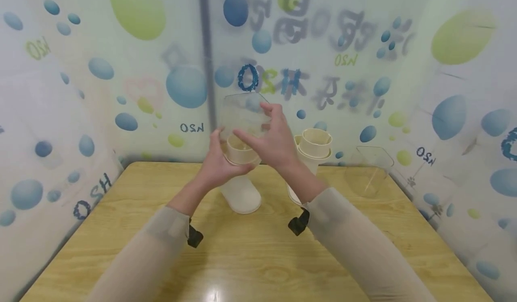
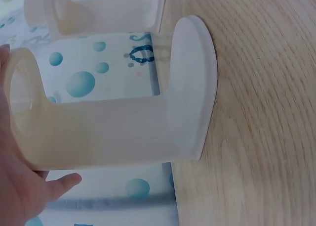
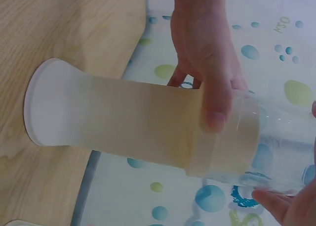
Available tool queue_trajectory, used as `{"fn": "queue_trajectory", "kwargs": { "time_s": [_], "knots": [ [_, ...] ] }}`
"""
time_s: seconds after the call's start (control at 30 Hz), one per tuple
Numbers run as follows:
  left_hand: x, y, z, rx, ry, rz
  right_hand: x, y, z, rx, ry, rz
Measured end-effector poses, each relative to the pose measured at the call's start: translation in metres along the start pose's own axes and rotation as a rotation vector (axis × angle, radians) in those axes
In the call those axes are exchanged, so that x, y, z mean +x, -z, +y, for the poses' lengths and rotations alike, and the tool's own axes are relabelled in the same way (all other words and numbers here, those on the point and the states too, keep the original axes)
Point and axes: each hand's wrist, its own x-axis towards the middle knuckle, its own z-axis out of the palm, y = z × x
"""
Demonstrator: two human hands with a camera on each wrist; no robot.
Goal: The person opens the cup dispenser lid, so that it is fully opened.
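Observation:
A cream plastic stand [image 1: 242, 196] with a round ring top and a rounded foot stands upright on the table. My left hand [image 1: 218, 165] grips it around the ring, thumb across the collar in the right wrist view. Over the ring sits a clear plastic container [image 1: 242, 109], its lower end around the collar [image 3: 232, 137] in the right wrist view. With fingers and thumb spread about its side, my right hand [image 1: 276, 140] holds this container. In the left wrist view the stand's column [image 2: 113, 132] and foot [image 2: 195, 87] show from the side.
A second cream stand [image 1: 317, 142] is upright just right of the first, partly behind my right forearm. Another clear container [image 1: 367, 174] rests at the table's back right. Patterned curtain-like walls [image 1: 186, 127] close in the wooden table [image 1: 258, 257] at the back and sides.

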Motion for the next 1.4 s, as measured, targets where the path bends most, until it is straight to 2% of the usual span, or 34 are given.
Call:
{"fn": "queue_trajectory", "kwargs": {
  "time_s": [0.13,0.27,0.4,0.63,0.77,0.83,0.97,1.17,1.27,1.4],
  "knots": [
    [0.003,0.006,-0.001,-0.013,0.000,-0.041,0.000,0.012,-0.005,0.043,0.055,0.049],
    [0.008,0.015,-0.003,0.004,-0.024,-0.081,-0.002,0.026,-0.010,0.069,0.070,0.064],
    [0.014,0.024,-0.003,0.019,-0.028,-0.147,-0.007,0.039,-0.011,0.086,0.069,0.071],
    [0.022,0.040,-0.005,0.024,0.001,-0.283,-0.017,0.054,-0.005,0.096,0.057,0.073],
    [0.022,0.045,-0.009,0.032,0.011,-0.318,-0.024,0.060,0.000,0.104,0.051,0.068],
    [0.020,0.044,-0.012,0.037,0.009,-0.306,-0.027,0.063,0.002,0.093,0.048,0.069],
    [0.009,0.037,-0.016,0.026,0.022,-0.230,-0.035,0.070,0.005,0.061,0.045,0.075],
    [-0.005,0.022,-0.019,-0.055,0.065,-0.119,-0.050,0.083,0.009,0.070,0.020,0.088],
    [-0.005,0.020,-0.020,-0.082,0.057,-0.106,-0.060,0.091,0.011,0.072,-0.003,0.086],
    [-0.001,0.022,-0.021,-0.098,0.059,-0.121,-0.075,0.102,0.015,0.061,-0.028,0.066]
  ]
}}
